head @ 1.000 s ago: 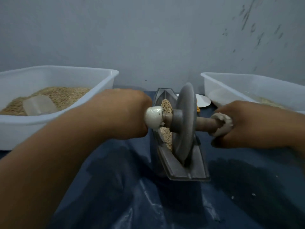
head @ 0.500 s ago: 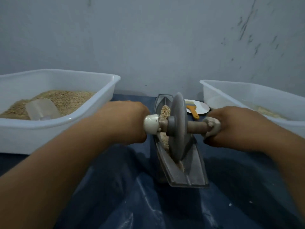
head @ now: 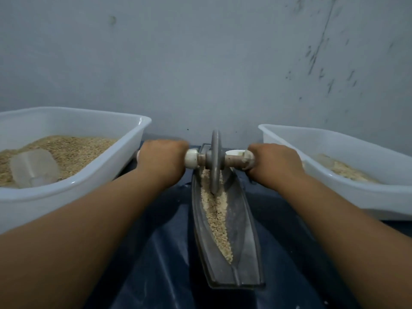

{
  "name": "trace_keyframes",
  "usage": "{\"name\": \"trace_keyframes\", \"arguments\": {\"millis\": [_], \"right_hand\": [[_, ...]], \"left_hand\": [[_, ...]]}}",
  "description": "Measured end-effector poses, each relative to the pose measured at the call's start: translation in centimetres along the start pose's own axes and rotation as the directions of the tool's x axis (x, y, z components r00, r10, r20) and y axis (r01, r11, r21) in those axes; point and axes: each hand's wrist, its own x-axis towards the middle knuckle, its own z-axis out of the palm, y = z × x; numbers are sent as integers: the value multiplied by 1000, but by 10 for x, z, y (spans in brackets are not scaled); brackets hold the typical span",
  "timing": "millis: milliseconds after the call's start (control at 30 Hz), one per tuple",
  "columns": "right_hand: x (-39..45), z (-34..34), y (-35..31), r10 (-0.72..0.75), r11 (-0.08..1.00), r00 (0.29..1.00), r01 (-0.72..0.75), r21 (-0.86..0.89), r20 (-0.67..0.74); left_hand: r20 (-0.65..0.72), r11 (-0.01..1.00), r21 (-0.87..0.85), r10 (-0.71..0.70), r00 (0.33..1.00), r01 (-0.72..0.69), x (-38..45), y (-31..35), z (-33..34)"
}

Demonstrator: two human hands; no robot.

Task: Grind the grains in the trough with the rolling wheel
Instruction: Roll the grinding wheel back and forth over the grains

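One trough (head: pixel 246 248), boat-shaped and grey metal, lies on the dark blue covered surface (head: pixel 169 275) between two white plastic tubs. Its long axis runs from the near edge of the view away toward the wall (head: pixel 200 63), with the near end blunt and the far end narrowing. A band of pale grains (head: pixel 217 217) lies along the central groove, from close to the near end up to the wheel.

One rolling wheel (head: pixel 215 161) stands upright on edge in the far part of the trough, its rim down in the grains. Its axle (head: pixel 233 160) runs crosswise, at right angles to the trough's long axis.

The left hand (head: pixel 161 162) holds a closed grip around the left axle handle, next to the white end collar (head: pixel 191 158). The right hand (head: pixel 275 166) holds a closed grip around the right axle handle. Both forearms extend forward, one on each side of the trough.

The left tub (head: pixel 73 184) holds grain and one translucent scoop (head: pixel 33 168); its right wall is just beside the left hand. The right tub (head: pixel 347 192) holds a thin layer of paler material; its left wall is just beside the right hand. The groove on the near side of the wheel holds only grains. The trough's far end lies near the wall.
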Motion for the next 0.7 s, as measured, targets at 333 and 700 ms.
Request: {"name": "trace_keyframes", "arguments": {"millis": [333, 700], "right_hand": [[-64, -26, 16, -62, 973, 945, -15, 232, 322], [-73, -39, 10, 10, 999, 963, -18, 28, 269]], "left_hand": [[110, 974, 116, 182, 977, -195, -41, 11, -51], [202, 993, 9, 111, 973, -115, -45, 6, -48]]}}
